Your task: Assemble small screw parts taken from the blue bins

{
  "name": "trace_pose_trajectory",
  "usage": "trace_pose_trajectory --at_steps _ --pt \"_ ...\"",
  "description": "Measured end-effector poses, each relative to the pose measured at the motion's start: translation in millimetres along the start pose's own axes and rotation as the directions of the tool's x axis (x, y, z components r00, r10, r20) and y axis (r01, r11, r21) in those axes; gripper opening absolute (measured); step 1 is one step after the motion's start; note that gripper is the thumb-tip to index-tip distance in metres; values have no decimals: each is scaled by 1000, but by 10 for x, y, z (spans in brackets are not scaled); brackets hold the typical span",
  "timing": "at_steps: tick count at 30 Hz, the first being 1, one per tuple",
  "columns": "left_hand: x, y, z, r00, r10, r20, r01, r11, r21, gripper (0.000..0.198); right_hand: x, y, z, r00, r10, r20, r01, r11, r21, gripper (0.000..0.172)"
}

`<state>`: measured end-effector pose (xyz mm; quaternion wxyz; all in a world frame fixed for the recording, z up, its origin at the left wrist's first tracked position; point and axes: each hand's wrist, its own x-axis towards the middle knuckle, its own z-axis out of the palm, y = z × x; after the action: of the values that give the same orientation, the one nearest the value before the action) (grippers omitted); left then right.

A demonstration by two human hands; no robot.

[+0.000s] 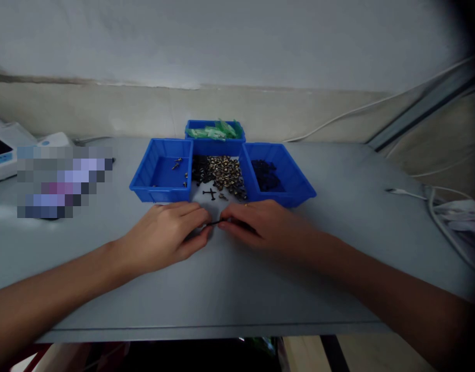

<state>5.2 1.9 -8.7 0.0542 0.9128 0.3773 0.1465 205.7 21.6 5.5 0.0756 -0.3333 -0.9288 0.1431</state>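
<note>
Both forearms reached in over the matte grey table (pixel 222 289). The left hand (pixel 170 232) and right hand (pixel 260 225) met fingertip to fingertip, each pinching one end of a slim black screw (pixel 215 222). It lay crosswise between them, equally near both. Just beyond, shiny brass fittings (pixel 224 173) were heaped between smooth blue plastic bins (pixel 160 195).

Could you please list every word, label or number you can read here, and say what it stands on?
None can be read.
White device: screen and panel too blurred to read.
Blue bins: no labels show.
Black part being held: no marks visible.
Pixelated patch: unreadable.
</note>
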Motion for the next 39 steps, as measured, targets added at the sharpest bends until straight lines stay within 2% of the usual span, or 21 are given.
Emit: trace_pose_trajectory --at_steps 11,18,25,30,39 --pt "-15 -4 -16 998 -3 -63 2 1000 -22 19 0 11 -12 1000 23 16 -23 1000 -18 19" --pt "-18 -13 -5 996 -7 -92 3 999 -37 22 10 15 -10 1000 -10 10 10 1000 -22 16" --pt "-28 -8 -24 991 80 -107 -86 995 -57 19 7 -7 -2 996 -74 41 73 997 11 19" --pt "-31 4 -31 982 142 -123 -148 988 -43 19 3 -19 23 991 -130 23 131 991 -36 21" --pt "-27 9 -31 985 108 -138 -119 990 -73 17 4 1 13 997 -71 19 72 997 -29 17"
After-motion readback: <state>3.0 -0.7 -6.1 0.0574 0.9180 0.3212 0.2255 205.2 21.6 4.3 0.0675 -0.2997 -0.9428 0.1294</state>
